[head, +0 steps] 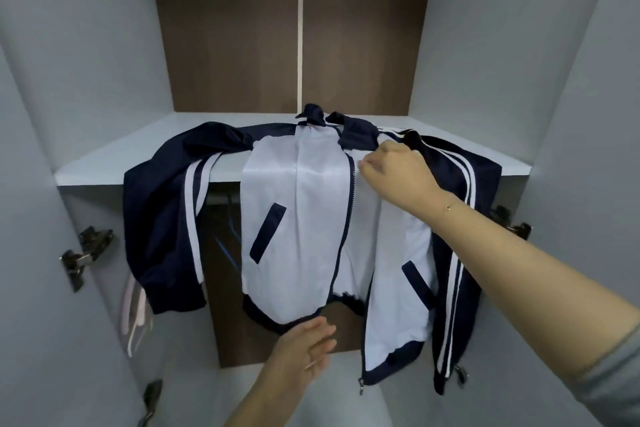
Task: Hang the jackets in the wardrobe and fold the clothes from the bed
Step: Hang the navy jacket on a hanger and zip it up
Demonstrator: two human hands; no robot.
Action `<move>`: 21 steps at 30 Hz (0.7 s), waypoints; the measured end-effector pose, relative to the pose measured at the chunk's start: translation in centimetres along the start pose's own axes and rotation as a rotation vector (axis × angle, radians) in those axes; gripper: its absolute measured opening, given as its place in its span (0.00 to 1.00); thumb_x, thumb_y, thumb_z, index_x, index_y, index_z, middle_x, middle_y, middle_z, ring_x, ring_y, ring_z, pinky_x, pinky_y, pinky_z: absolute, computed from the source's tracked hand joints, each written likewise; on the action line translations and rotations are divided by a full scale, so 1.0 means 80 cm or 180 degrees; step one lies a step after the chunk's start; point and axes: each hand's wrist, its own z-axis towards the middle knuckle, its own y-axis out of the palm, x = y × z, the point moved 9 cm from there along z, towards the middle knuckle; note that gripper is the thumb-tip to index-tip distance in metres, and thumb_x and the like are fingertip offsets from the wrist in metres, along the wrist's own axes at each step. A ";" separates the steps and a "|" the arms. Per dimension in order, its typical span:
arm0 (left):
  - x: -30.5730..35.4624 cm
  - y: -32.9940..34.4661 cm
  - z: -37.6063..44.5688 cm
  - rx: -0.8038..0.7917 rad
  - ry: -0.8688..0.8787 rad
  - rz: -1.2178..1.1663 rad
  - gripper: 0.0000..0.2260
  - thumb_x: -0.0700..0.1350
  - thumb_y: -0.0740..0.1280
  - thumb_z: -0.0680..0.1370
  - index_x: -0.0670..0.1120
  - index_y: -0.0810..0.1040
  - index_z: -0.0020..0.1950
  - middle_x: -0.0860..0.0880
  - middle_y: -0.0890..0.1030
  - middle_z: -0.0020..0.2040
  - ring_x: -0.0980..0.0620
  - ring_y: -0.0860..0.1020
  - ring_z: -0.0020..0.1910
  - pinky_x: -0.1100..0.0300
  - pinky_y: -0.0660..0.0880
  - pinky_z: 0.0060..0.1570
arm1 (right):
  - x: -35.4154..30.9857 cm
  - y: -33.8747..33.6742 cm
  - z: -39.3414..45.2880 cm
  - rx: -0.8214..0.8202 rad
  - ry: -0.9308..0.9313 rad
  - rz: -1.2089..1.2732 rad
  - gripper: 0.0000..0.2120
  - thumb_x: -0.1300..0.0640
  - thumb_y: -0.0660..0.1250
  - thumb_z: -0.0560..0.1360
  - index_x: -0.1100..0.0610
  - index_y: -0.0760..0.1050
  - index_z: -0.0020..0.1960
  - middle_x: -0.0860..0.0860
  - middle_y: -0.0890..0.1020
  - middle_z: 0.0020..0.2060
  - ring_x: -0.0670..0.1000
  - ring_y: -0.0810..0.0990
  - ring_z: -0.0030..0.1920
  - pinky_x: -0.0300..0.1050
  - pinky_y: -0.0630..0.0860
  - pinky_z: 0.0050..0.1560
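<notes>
Jacket (304,218), centre frame: smooth shiny pale-blue front panels, navy sleeves with white stripes, navy zip unzipped, slanted navy pocket welts; draped over the front edge of the grey wardrobe shelf (104,163), hem hanging below. No readable writing. Right hand (394,166) grip pinches fabric beside the collar. Left hand (304,347), lower centre, fingers spread, just under the hem. Metal hinges (83,253) left.

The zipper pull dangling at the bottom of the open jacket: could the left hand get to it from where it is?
Probably yes. The left hand is open just below the jacket hem, and the zipper pull hangs free to its right with nothing between them. The right hand is busy up by the collar.
</notes>
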 end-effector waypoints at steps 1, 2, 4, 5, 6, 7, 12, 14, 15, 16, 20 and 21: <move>-0.019 -0.005 0.011 0.0010 -0.0185 -0.0445 0.11 0.38 0.71 0.75 0.42 0.79 0.57 0.44 0.84 0.54 0.49 0.82 0.49 0.57 0.77 0.48 | 0.001 0.002 -0.005 -0.0001 -0.0012 0.0072 0.17 0.50 0.57 0.81 0.59 0.80 0.48 0.55 0.77 0.51 0.57 0.74 0.55 0.48 0.69 0.55; -0.033 -0.010 0.021 0.0031 -0.0328 -0.0824 0.11 0.39 0.70 0.76 0.41 0.79 0.57 0.42 0.81 0.59 0.47 0.80 0.53 0.54 0.75 0.55 | 0.004 0.002 -0.009 -0.0013 0.0013 0.0244 0.17 0.50 0.58 0.81 0.60 0.80 0.52 0.55 0.78 0.52 0.57 0.75 0.56 0.49 0.70 0.58; -0.046 -0.019 0.040 0.0150 -0.0408 -0.1293 0.17 0.42 0.72 0.75 0.40 0.77 0.62 0.41 0.76 0.64 0.46 0.76 0.61 0.49 0.71 0.65 | 0.009 0.002 -0.015 -0.0055 0.0053 0.0590 0.16 0.51 0.61 0.80 0.60 0.78 0.60 0.56 0.78 0.58 0.56 0.74 0.60 0.49 0.70 0.63; -0.047 -0.022 0.047 0.0211 -0.0387 -0.1417 0.20 0.44 0.73 0.74 0.41 0.76 0.64 0.42 0.75 0.64 0.47 0.74 0.64 0.48 0.69 0.66 | 0.010 0.003 -0.018 -0.0113 0.0033 0.0649 0.17 0.52 0.62 0.79 0.59 0.76 0.64 0.55 0.77 0.62 0.56 0.73 0.63 0.47 0.68 0.65; -0.046 -0.023 0.055 0.0242 -0.0342 -0.1508 0.23 0.46 0.74 0.73 0.42 0.75 0.65 0.43 0.75 0.64 0.48 0.73 0.65 0.47 0.69 0.66 | 0.010 0.005 -0.021 -0.0170 -0.0008 0.0660 0.19 0.53 0.63 0.79 0.59 0.74 0.67 0.55 0.76 0.65 0.55 0.72 0.66 0.45 0.67 0.67; -0.043 -0.022 0.062 0.0230 -0.0280 -0.1593 0.24 0.46 0.75 0.71 0.42 0.76 0.65 0.44 0.75 0.64 0.49 0.73 0.65 0.47 0.69 0.65 | 0.009 0.007 -0.023 -0.0203 -0.0051 0.0656 0.21 0.54 0.64 0.78 0.58 0.73 0.69 0.54 0.75 0.67 0.54 0.70 0.68 0.45 0.64 0.69; -0.036 -0.008 0.078 -0.0052 -0.0124 -0.1780 0.24 0.47 0.74 0.67 0.44 0.79 0.62 0.44 0.80 0.61 0.49 0.77 0.61 0.50 0.72 0.62 | 0.016 0.003 -0.061 0.0243 -0.0049 0.1279 0.21 0.60 0.66 0.77 0.56 0.71 0.70 0.51 0.70 0.71 0.50 0.63 0.73 0.43 0.56 0.75; -0.046 -0.011 0.080 -0.0024 -0.0160 -0.1903 0.22 0.46 0.75 0.67 0.42 0.80 0.60 0.43 0.83 0.56 0.47 0.80 0.57 0.53 0.75 0.57 | 0.034 0.002 -0.117 0.0925 0.0223 0.1984 0.17 0.63 0.64 0.76 0.54 0.76 0.64 0.45 0.75 0.63 0.46 0.71 0.67 0.34 0.63 0.68; -0.050 -0.014 0.080 0.0022 -0.0156 -0.1959 0.21 0.45 0.75 0.66 0.41 0.81 0.57 0.43 0.84 0.53 0.48 0.81 0.53 0.56 0.77 0.53 | 0.044 0.016 -0.153 0.1157 0.0455 0.2344 0.16 0.63 0.63 0.76 0.51 0.77 0.61 0.42 0.77 0.58 0.44 0.74 0.62 0.32 0.67 0.63; -0.054 -0.017 0.078 0.0075 -0.0151 -0.2001 0.19 0.44 0.75 0.66 0.41 0.81 0.55 0.44 0.85 0.48 0.50 0.83 0.47 0.58 0.80 0.47 | 0.054 0.042 -0.190 0.1242 0.0755 0.2669 0.15 0.64 0.63 0.76 0.49 0.78 0.57 0.42 0.78 0.54 0.44 0.76 0.58 0.32 0.70 0.59; -0.067 -0.029 0.069 0.0283 -0.0236 -0.2103 0.13 0.41 0.76 0.65 0.41 0.80 0.48 0.46 0.85 0.41 0.53 0.83 0.37 0.63 0.80 0.34 | 0.087 0.218 -0.326 0.0445 0.2482 0.3653 0.13 0.69 0.63 0.77 0.54 0.79 0.52 0.50 0.82 0.49 0.52 0.78 0.52 0.37 0.74 0.52; -0.070 -0.030 0.066 0.0301 -0.0295 -0.2082 0.13 0.40 0.76 0.65 0.40 0.80 0.48 0.45 0.85 0.41 0.53 0.82 0.39 0.62 0.80 0.34 | 0.093 0.266 -0.357 0.0091 0.2979 0.3839 0.11 0.68 0.63 0.78 0.57 0.79 0.55 0.52 0.81 0.49 0.53 0.78 0.52 0.41 0.74 0.51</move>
